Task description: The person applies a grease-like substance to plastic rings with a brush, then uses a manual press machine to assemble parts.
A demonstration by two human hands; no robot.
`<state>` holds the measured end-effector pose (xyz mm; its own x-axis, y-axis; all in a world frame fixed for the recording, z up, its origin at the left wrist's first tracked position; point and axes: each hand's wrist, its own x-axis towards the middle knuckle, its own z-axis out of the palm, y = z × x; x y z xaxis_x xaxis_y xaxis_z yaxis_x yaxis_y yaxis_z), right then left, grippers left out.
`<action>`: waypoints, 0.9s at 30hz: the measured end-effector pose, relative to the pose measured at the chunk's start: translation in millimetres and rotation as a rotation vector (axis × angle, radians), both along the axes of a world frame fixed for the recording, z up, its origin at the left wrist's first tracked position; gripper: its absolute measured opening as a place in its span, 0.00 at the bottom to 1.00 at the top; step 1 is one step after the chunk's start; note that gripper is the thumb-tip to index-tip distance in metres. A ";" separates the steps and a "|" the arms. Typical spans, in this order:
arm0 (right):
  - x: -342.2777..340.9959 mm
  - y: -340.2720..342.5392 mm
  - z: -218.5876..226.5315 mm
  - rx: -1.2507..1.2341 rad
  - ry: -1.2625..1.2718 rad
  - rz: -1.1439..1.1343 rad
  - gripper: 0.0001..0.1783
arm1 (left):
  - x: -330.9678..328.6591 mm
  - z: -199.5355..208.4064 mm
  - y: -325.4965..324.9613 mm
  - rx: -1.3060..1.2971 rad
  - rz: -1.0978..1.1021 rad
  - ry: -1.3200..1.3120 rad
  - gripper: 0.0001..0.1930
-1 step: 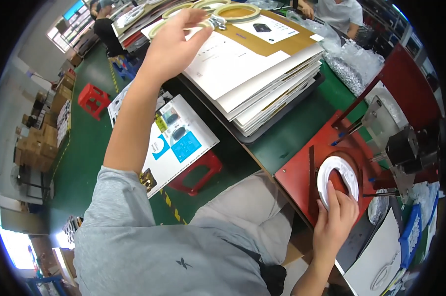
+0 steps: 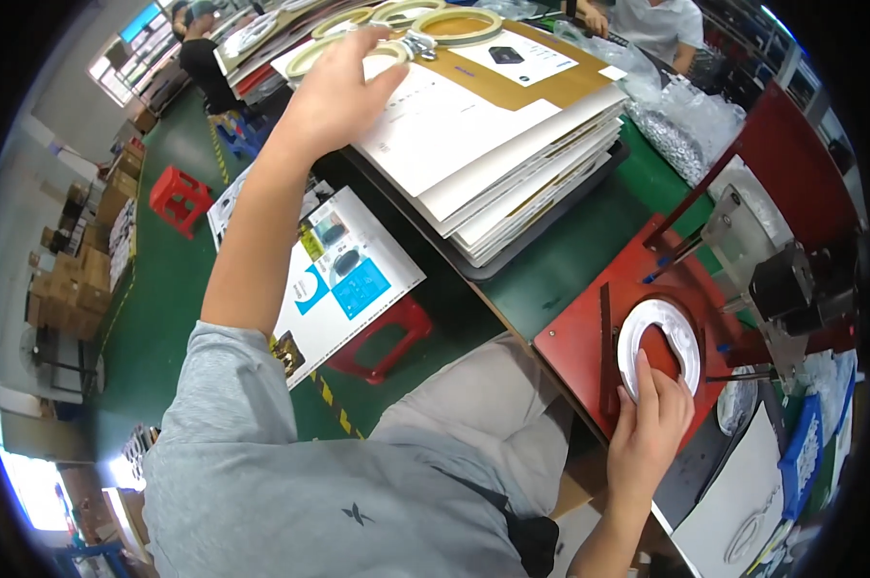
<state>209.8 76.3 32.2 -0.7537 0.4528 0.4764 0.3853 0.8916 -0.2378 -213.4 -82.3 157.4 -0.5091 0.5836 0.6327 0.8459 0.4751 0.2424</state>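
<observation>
My left hand is stretched over a tall stack of white and brown cardboard sheets. Its thumb and fingers are apart, and nothing shows between them. Beside the fingertips lie several cream-coloured rings and some small shiny metal pieces. On the right, a red press fixture bears a white ring. My right hand grips the lower left part of that ring, fingers reaching into its opening and thumb on the outside.
A dark clamp mechanism rises right of the white ring. Beyond it lies a clear plastic bag of small metal parts. A printed sheet rests over a red stool at left. A blue bin stands at far right; another person sits opposite.
My left hand has drawn back very slightly toward me over the stack. The right hand stays on the white ring, and the view has shifted a little.
</observation>
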 end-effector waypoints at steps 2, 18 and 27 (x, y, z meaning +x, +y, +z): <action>-0.2 0.8 -8.1 -0.033 0.002 -0.058 0.26 | -5.6 -9.4 1.1 -0.065 -0.034 -0.150 0.29; -2.5 -19.3 8.0 -0.224 0.176 0.022 0.19 | 140.2 16.3 -48.1 0.152 -0.506 -0.401 0.11; -37.7 -89.0 0.5 -0.696 0.271 0.542 0.23 | 184.7 -62.2 -21.6 0.008 -0.666 -1.745 0.14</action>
<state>172.2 -12.7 32.7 -0.8489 0.3206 0.4202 -0.1903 0.5564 -0.8088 -28.7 -103.9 95.2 -0.2215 0.9336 -0.2815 -0.3053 0.2078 0.9293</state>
